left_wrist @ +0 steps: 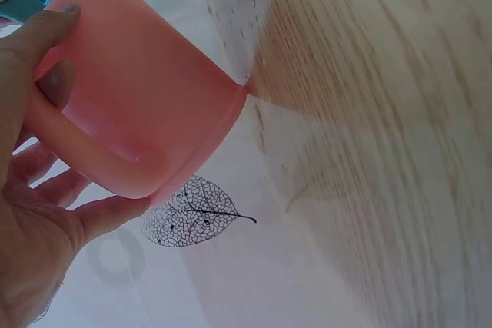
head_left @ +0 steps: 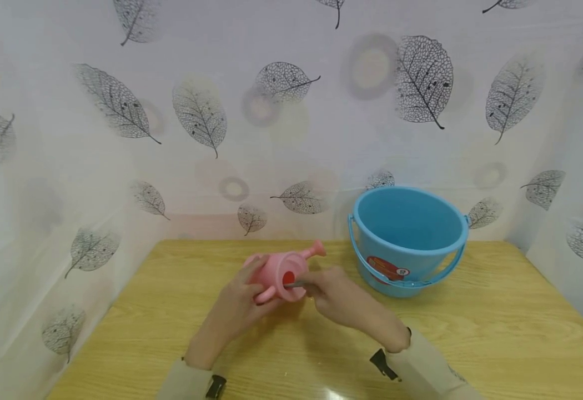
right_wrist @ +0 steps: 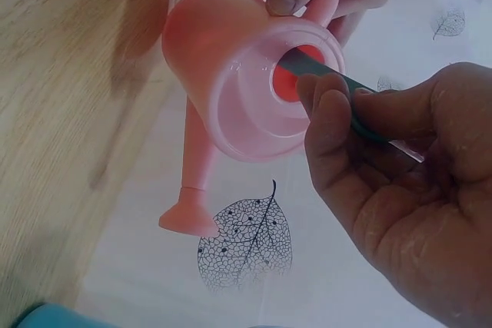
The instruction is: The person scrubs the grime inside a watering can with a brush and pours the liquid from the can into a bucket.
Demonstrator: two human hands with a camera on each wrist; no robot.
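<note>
A pink toy watering can [head_left: 270,268] lies tipped, its open top turned toward me and its spout [head_left: 313,250] pointing right. My left hand [head_left: 239,300] grips it by the handle [left_wrist: 88,151], with the thumb over the body. In my right hand [head_left: 338,294], thumb and fingers pinch a slim grey-green stick [right_wrist: 338,74]. One end of the stick reaches into the round hole [right_wrist: 286,82] in the can's top, which glows red inside; that tip is hidden. The stick's other end runs back into my right palm.
A light blue bucket [head_left: 411,250] with a red label and lowered handle stands right of the can, at the back of the wooden table [head_left: 171,322]. Behind rises a pale leaf-print cloth [head_left: 301,144], which also hangs at both sides.
</note>
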